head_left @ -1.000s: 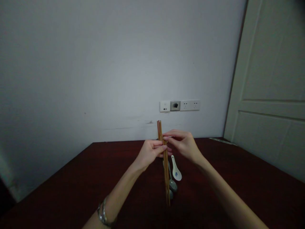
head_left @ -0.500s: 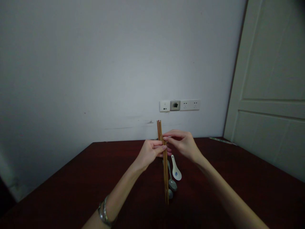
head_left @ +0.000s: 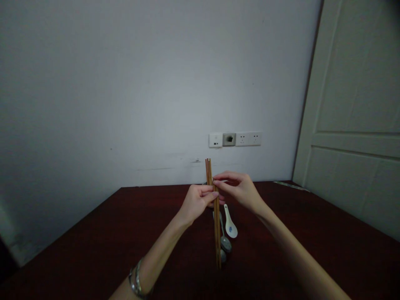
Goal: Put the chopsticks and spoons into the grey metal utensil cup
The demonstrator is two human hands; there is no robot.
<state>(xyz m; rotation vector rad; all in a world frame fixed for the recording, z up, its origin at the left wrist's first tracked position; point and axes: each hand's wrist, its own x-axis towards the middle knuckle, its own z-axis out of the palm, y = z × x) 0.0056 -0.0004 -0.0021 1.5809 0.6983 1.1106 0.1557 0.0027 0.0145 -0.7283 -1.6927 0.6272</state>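
Several wooden chopsticks point(head_left: 216, 227) stand in a narrow bundle above the table, in the middle of the view. My left hand point(head_left: 198, 201) is closed around the bundle, its thumb across the front and its fingertips showing behind. With thumb and fingertips together, my right hand point(head_left: 236, 187) pinches the bundle a little higher up. A white soup spoon point(head_left: 230, 227) with a blue mark in its bowl lies just right of the chopsticks. Beside it are a metal spoon point(head_left: 226, 244) and a second metal spoon point(head_left: 223, 256), both partly hidden behind the chopsticks.
The dark red table point(head_left: 140, 233) reaches back to a pale wall point(head_left: 156, 83). Wall sockets point(head_left: 248, 138) sit above its back edge. A white panelled door point(head_left: 356, 125) stands at the right. A thin flat strip point(head_left: 292, 186) lies at the back right corner.
Both hands keep the same hold on the chopsticks. The whole view has shifted very slightly; otherwise nothing visibly moved.
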